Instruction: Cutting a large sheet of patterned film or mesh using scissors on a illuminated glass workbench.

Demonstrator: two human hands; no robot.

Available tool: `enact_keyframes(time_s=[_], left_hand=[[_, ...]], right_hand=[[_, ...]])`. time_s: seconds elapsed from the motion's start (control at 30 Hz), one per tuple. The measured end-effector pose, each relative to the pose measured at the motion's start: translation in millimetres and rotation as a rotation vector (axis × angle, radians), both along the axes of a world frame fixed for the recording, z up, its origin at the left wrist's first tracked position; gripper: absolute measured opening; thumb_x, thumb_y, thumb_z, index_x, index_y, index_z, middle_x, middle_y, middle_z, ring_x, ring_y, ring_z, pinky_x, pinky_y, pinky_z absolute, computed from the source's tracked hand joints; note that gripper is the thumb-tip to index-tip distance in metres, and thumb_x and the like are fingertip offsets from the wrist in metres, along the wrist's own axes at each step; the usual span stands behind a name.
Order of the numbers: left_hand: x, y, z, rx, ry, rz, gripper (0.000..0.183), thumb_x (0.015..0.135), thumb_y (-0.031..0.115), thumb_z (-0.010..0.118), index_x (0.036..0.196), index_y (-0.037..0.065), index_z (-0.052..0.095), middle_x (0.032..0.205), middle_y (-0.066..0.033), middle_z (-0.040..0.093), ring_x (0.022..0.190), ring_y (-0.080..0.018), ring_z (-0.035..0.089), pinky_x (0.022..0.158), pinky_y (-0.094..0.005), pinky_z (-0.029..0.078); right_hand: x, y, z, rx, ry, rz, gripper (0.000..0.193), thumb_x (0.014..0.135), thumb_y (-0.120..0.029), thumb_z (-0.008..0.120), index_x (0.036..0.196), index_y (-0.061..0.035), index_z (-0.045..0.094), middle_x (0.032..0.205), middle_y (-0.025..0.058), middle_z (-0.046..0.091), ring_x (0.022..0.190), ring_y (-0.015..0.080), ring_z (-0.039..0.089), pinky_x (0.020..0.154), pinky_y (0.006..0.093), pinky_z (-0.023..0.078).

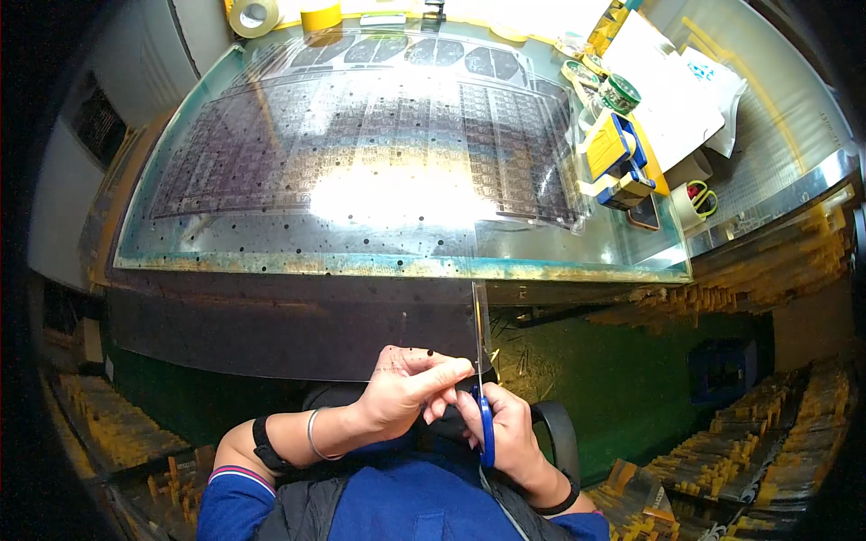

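Observation:
A large dark see-through film (pixel 271 325) hangs over the front edge of the glass-topped table (pixel 631 267) toward me. My left hand (pixel 406 388) pinches the film's near edge close to its right corner. In my right hand (pixel 512 428) are scissors with blue handles (pixel 487 433). Their blades point away from me, up along the film's right side, where a narrow strip runs beside them. Both hands are close together in front of my body. Farther back, a sheet with a dense printed pattern (pixel 271 153) lies flat, and bright glare washes out its middle.
On the table's right are a blue-and-yellow tape dispenser (pixel 622 167), a green tape roll (pixel 621 92), a phone (pixel 644 213) and white paper (pixel 663 99). A white cup (pixel 687 209) holds green-handled scissors. Tape rolls (pixel 254 16) stand at the back left. Stacked sheets (pixel 758 442) fill the lower right.

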State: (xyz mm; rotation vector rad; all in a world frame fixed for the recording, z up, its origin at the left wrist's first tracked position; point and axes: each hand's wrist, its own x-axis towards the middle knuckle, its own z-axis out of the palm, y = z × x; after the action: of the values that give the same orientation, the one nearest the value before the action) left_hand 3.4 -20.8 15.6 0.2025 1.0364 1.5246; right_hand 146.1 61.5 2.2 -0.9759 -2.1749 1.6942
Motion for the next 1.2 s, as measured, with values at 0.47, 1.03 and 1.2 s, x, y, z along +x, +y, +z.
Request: enact_keyframes(time_s=[0.47,1.03,1.2], left_hand=[[11,-4,2,-0.070,-0.003,-0.063,0.016,0.081,0.014,0.059,0.078,-0.001,0.062,0.056,-0.0044,0.056,0.041,-0.0075,0.049,0.035,-0.0188,0.037],[20,-12,3,-0.071,-0.018,-0.139,0.018,0.080,0.016,0.061,0.068,0.003,0.061,0.056,-0.0031,0.056,0.041,-0.0059,0.049,0.034,-0.0181,0.037],[22,-12,8,-0.083,-0.044,-0.147,0.018,0.080,0.016,0.060,0.068,0.003,0.061,0.056,-0.0031,0.056,0.041,-0.0062,0.050,0.034,-0.0180,0.038]], right_hand=[[0,4,5,-0.162,-0.039,-0.031,0.028,0.080,-0.021,0.059,0.062,-0.0019,0.048,0.050,0.0061,0.048,0.043,0.0104,0.046,0.040,0.0253,0.036],[-3,8,-2,-0.089,0.004,-0.047,0.033,0.081,-0.025,0.059,0.060,-0.0017,0.047,0.049,0.0042,0.045,0.046,0.0076,0.042,0.041,0.0260,0.034],[-7,8,4,-0.149,-0.016,-0.089,0.037,0.081,-0.029,0.059,0.058,-0.0028,0.048,0.048,0.0027,0.045,0.046,0.0064,0.040,0.040,0.0249,0.032]])
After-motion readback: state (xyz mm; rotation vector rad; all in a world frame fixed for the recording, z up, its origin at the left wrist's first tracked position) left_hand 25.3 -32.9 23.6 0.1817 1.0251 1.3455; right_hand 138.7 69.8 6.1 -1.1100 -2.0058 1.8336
